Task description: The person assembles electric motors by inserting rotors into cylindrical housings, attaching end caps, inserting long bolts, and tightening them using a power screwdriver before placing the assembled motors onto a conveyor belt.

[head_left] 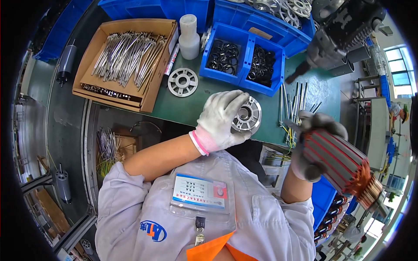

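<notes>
My left hand [222,119], in a white glove with a pink cuff, is closed round the side of a round metal motor end cap [254,114] with a spoked face and a central hole. The end cap is near the front edge of the green bench. Off to the right, my gloved right hand [326,126] grips a motor armature [337,156] with a striped steel core and copper windings. The armature is tilted, its copper end pointing down and right, away from the bench. Part of my right hand is hidden behind it.
A cardboard box [82,78] of long metal rods and two blue bins [241,78] of rings stand on the bench [174,104]. Between them are a second end cap [183,82], a marker [172,59] and a white plastic cylinder [189,37]. A power driver [335,39] hangs upper right, above loose rods [297,100].
</notes>
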{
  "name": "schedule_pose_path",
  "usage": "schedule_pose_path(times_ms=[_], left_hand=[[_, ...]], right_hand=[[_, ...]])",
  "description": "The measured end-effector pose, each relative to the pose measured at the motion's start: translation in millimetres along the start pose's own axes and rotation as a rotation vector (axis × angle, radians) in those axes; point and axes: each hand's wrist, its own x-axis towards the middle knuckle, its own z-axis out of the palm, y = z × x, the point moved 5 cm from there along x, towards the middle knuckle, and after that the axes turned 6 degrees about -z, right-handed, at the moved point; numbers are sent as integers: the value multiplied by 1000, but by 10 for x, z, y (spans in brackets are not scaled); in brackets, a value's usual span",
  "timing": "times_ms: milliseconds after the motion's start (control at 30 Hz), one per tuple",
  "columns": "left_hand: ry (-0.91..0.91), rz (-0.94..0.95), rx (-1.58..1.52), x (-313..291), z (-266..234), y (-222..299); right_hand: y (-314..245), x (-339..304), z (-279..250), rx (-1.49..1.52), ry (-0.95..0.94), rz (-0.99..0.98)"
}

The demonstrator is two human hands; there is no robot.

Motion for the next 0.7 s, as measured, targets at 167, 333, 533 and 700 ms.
schedule_pose_path(times_ms=[167,333,533,700], left_hand=[[-4,-54,10,-88,-4,9],[25,-121,-12,-106,76,-11],[91,-148,-55,-135,121,-60],[148,-146,-49,-155,124,-77]], right_hand=[[307,-98,216,-78,-147,343],[568,-321,387,-25,43,474],[651,-361,421,11,-3,538],[661,-382,413,-17,30,529]])
